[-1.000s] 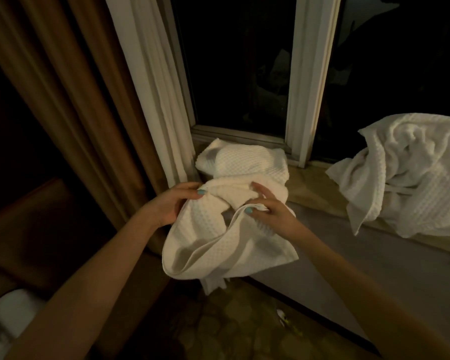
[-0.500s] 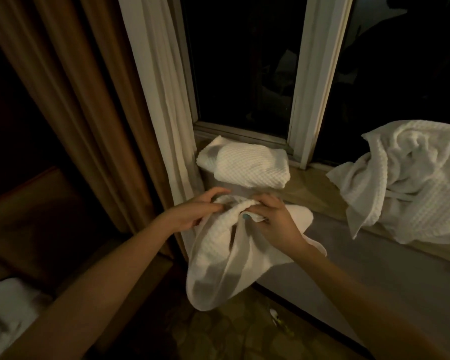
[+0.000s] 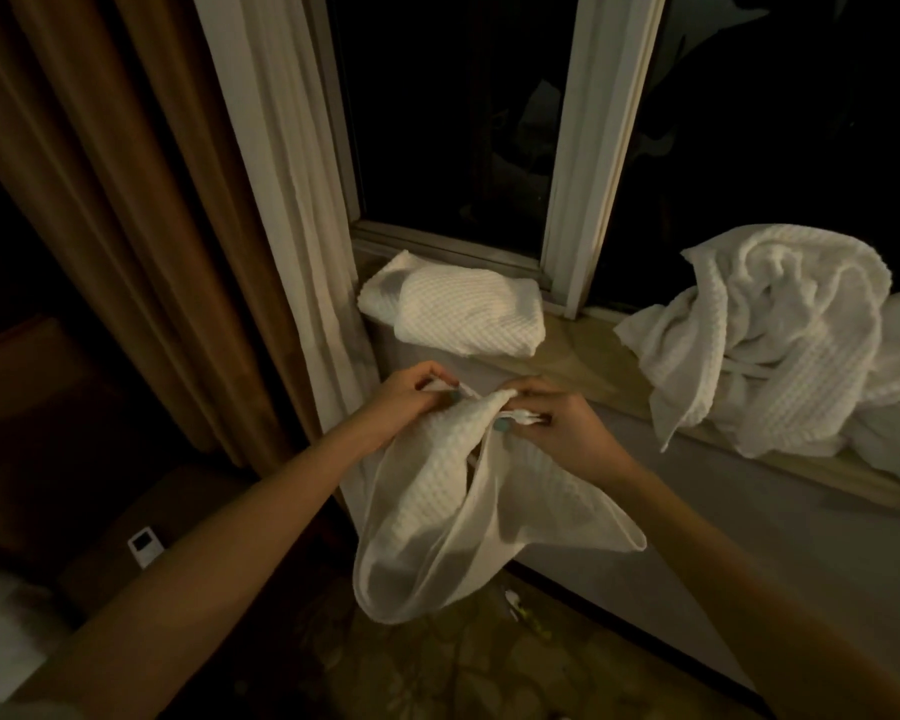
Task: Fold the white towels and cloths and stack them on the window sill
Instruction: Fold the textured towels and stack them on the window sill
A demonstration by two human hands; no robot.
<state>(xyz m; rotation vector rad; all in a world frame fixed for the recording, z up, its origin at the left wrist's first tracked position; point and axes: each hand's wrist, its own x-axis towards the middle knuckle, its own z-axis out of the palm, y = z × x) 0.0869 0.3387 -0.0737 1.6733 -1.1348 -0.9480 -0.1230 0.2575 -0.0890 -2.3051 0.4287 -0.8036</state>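
In the middle of the frame a limp white waffle-weave cloth (image 3: 437, 517) hangs from both hands, in front of the grey wall (image 3: 749, 511) below the window. The left hand (image 3: 404, 394) has its grip closed on the cloth's upper edge, fingers curled round a bunched corner. The right hand (image 3: 562, 423), just beside it, pinches the neighbouring part of the same edge between thumb and fingers, so the two grips nearly meet. Below them the cloth sags in a deep open loop over the patterned carpet floor (image 3: 437, 667).

Above the hands, on the left end of the tan stone window sill (image 3: 583, 356), lies a folded white waffle-weave towel (image 3: 458, 314), close to the white window frame (image 3: 588, 148). At the right of the frame a crumpled heap of white towels (image 3: 765, 335) sits on the same sill, one flap spilling over its front edge, well apart from the folded one.

A pale sheer curtain (image 3: 281, 174) hangs just left of the folded towel, and a heavy brown curtain (image 3: 100, 200) fills the upper left. In the lower left a small white handheld device (image 3: 145, 545) lies on a dark surface.
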